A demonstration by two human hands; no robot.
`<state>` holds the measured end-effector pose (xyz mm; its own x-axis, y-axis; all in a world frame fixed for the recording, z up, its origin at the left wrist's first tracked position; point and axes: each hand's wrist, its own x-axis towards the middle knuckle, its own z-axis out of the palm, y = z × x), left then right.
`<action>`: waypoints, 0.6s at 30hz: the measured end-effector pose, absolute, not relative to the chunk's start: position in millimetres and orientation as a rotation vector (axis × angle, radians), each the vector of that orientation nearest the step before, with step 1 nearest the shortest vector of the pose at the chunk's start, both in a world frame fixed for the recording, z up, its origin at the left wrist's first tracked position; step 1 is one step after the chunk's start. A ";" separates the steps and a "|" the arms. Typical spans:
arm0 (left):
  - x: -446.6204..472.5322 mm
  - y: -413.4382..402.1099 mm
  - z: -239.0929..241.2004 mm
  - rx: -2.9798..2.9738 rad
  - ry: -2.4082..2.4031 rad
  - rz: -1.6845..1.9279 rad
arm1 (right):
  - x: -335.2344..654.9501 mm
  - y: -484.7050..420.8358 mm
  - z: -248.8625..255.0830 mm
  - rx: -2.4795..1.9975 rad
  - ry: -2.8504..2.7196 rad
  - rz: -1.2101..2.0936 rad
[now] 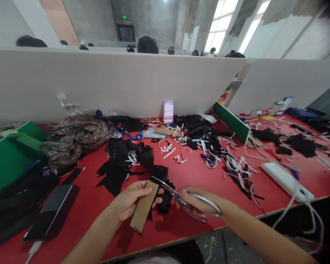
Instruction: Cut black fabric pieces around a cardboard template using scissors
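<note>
My left hand pinches a tan cardboard strip with the thumb on top, and black fabric shows behind and beside the strip. My right hand is wrapped round metal scissors, whose blades point left toward the strip's upper end. The tips reach the edge of the strip and the fabric there; whether they touch cannot be made out. Black fabric scraps lie on the red table just beyond both hands.
A dark phone with a cable lies at left, beside bunched patterned cloth. White strips and black scraps litter the back. A white power strip lies at right. Green dividers and a white partition bound the table.
</note>
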<state>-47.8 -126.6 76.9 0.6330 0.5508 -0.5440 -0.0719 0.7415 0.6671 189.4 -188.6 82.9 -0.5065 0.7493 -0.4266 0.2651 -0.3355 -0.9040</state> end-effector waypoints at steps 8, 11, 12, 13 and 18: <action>-46.6 -125.4 76.2 0.667 0.824 0.380 | 190.0 -189.8 84.5 -1.329 -1.544 1.891; -45.4 -124.9 76.8 0.666 0.816 0.387 | 190.1 -190.7 83.3 -1.352 -1.553 1.862; -45.1 -124.6 77.0 0.666 0.813 0.388 | 190.1 -190.8 82.7 -1.351 -1.554 1.857; -44.9 -124.3 77.1 0.666 0.811 0.385 | 190.1 -190.7 82.1 -1.346 -1.550 1.858; -45.2 -122.8 77.3 0.676 0.829 0.367 | 190.1 -190.0 77.9 -1.355 -1.499 1.882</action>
<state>-45.2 -122.8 77.3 0.6307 0.5454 -0.5521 -0.0423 0.7345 0.6773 190.1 -190.0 77.9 -0.4643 0.7664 -0.4440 0.2614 -0.3604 -0.8954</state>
